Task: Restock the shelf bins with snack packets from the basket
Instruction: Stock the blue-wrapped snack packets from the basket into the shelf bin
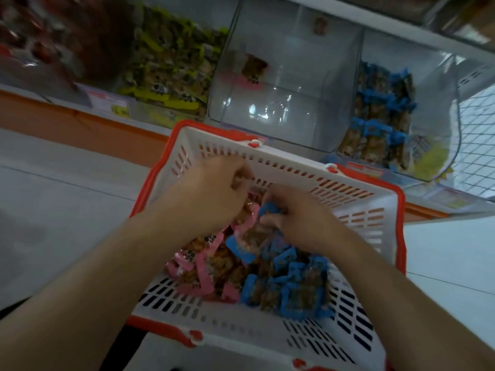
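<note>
A white slotted basket [289, 164] with a red rim stands on the floor below the shelf. Pink-edged snack packets [203, 266] lie on its left side and blue-edged packets [292, 290] on its right. My left hand [211, 191] reaches into the basket and its curled fingers grip pink packets near the far wall. My right hand [297, 218] grips a bunch of blue packets [249, 236] in the middle. Above, a clear shelf bin [289, 84] holds only one or two pink packets [253, 68]. The bin to its right holds blue packets [380, 108].
A bin of green-edged packets [166, 65] and one of red packets [40, 44] stand further left on the shelf. The shelf front is orange [80, 124] with price labels. White wire mesh [479, 135] closes the right side. Pale floor tiles surround the basket.
</note>
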Demonstrator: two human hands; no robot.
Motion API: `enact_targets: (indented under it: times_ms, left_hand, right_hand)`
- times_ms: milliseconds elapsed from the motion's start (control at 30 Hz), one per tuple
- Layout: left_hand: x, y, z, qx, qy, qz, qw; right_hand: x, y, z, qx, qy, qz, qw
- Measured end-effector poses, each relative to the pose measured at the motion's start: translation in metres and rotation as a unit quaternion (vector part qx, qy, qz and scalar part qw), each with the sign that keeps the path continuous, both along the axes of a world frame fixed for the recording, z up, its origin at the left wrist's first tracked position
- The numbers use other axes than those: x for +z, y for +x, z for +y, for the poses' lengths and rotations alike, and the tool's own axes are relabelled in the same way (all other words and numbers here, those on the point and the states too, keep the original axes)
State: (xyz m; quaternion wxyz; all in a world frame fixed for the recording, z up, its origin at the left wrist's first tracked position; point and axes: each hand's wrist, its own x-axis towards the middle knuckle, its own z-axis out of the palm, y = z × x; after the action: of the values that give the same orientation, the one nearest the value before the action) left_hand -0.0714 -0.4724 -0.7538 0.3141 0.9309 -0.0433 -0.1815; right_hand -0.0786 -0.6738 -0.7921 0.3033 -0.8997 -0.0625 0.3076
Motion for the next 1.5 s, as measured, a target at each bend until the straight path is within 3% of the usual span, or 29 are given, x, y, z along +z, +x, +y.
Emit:
enact_targets:
  times_ms: [167, 267, 367, 433, 533, 633, 700, 767, 900, 1167, 1333, 1500]
  left_hand:
    - [0.002, 0.007, -0.017, 0.001, -0.154, 0.141, 0.978]
    - [0.005, 0.012, -0.027, 0.049, -0.199, 0.136, 0.969]
    - [0.006, 0.014, -0.04, 0.14, -0.292, 0.106, 0.94]
    - [0.008, 0.017, -0.047, 0.171, -0.318, 0.082, 0.929]
    - [0.01, 0.02, -0.06, 0.165, -0.33, 0.049, 0.928]
    - [0.008, 0.019, -0.064, 0.141, -0.315, 0.011, 0.939]
    - [-0.001, 0.02, -0.056, 0.074, -0.185, -0.071, 0.977]
    - [-0.014, 0.023, -0.045, 0.005, -0.044, -0.132, 0.99]
    - [-0.041, 0.024, -0.033, -0.052, 0.079, -0.118, 0.989]
    - [-0.046, 0.024, -0.03, -0.075, 0.09, -0.107, 0.987]
    - [-0.045, 0.025, -0.032, -0.071, 0.089, -0.115, 0.987]
    - [-0.034, 0.026, -0.034, -0.065, 0.079, -0.101, 0.99]
  right_hand:
    - [0.039, 0.023, -0.024, -0.141, 0.192, 0.015, 0.971]
    - [0.04, 0.027, -0.034, -0.208, 0.229, 0.0, 0.951]
    - [0.038, 0.027, -0.04, -0.323, 0.299, 0.006, 0.898]
    - [0.041, 0.022, -0.04, -0.323, 0.336, -0.001, 0.885]
    - [0.044, 0.014, -0.039, -0.297, 0.29, -0.086, 0.906]
    - [0.047, 0.017, -0.051, -0.356, 0.27, -0.144, 0.883]
    - [0.053, 0.025, -0.066, -0.4, 0.248, -0.186, 0.863]
    - [0.059, 0.038, -0.086, -0.442, 0.225, -0.219, 0.84]
    - [0.052, 0.081, -0.118, -0.44, 0.118, -0.255, 0.853]
    - [0.013, 0.166, -0.129, -0.316, 0.006, -0.228, 0.921]
    - [-0.004, 0.174, -0.128, -0.248, -0.172, -0.259, 0.917]
    - [0.0, 0.163, -0.123, -0.237, -0.196, -0.267, 0.913]
